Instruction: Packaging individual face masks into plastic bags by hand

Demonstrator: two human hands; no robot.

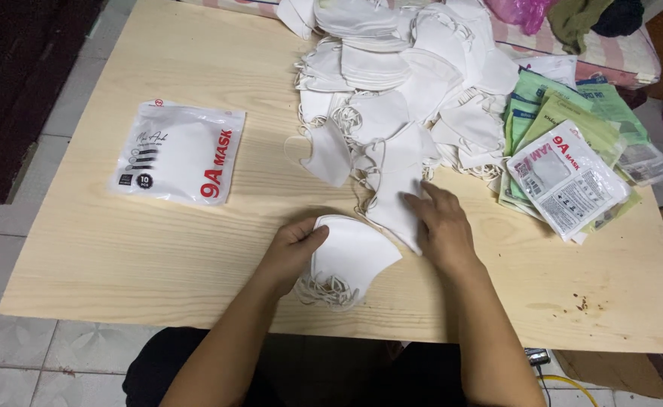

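Your left hand [292,243] curls around the stack of folded masks [350,256] at the table's [158,249] near edge, collecting. Your right hand [440,222], fingers spread flat, presses a loose mask [395,177] just beyond the stack; I'd judge it needs sliding onto the stack squarely.

A pale wooden table [158,249] fills the scene, lit evenly. Grey-white floor tiles [15,362] lie near and left, beside a dark rug [7,83]. A striped cushion [618,56] sits far right.

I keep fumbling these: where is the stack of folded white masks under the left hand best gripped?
Judging by its pose, grip the stack of folded masks at its smooth folded edge by the left hand, coming from the left; the loose ear loops bunch at the near end.
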